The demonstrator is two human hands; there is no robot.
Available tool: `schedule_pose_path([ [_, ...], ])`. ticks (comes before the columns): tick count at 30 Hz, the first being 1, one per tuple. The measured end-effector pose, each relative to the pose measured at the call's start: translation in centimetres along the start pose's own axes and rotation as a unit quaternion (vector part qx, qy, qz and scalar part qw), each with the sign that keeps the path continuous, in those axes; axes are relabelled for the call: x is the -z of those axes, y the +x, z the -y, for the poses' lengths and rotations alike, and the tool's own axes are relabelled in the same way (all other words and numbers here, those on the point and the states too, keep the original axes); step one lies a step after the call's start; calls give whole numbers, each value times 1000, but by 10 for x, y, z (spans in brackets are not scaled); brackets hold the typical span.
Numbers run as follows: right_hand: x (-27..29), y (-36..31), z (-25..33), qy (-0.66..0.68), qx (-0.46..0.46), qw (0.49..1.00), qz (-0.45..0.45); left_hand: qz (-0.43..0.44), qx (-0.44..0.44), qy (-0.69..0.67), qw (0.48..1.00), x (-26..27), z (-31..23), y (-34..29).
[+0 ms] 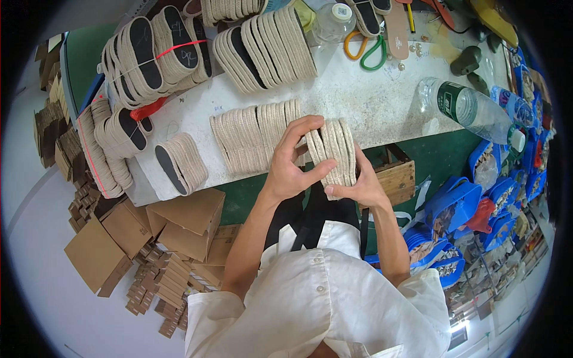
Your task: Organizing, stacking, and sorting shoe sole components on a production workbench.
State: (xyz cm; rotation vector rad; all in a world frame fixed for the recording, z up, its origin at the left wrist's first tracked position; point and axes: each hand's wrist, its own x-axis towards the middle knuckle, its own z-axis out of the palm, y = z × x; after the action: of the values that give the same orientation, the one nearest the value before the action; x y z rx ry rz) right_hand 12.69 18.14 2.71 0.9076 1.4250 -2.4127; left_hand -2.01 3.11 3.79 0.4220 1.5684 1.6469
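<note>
A short stack of beige rope shoe soles [334, 152] is gripped between both hands at the table's near edge. My left hand [295, 158] wraps its left side, the thumb across the front. From the right and below, my right hand [365, 182] closes on the same stack, its thumb near the lower end. Just left of my left hand stands a long row of similar soles [245, 137], packed edge to edge. Further left is a smaller bundle of soles [182, 164] with a dark face showing. Behind the row sits a bigger block of soles [265, 51].
Tied sole bundles [140, 53] crowd the white table's [382, 119] left end. Scissors [365, 51] with orange and green handles and a clear jar [334, 24] lie at the back. A large plastic bottle [471, 110] rests right. Cardboard boxes [98, 250] and blue bins [450, 206] flank me.
</note>
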Motion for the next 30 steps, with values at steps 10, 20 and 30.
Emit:
schedule_pose_path([
  [10, 1, -4, 3, 31, -11, 999, 6, 23, -39, -113, 993, 11, 7, -6],
  [20, -3, -2, 0, -5, 12, 1000, 22, -2, -3, -11, 1000, 2, 7, -6],
  [30, 3, -4, -4, -13, 8, 1000, 21, -2, 10, 16, 1000, -3, 1, -5],
])
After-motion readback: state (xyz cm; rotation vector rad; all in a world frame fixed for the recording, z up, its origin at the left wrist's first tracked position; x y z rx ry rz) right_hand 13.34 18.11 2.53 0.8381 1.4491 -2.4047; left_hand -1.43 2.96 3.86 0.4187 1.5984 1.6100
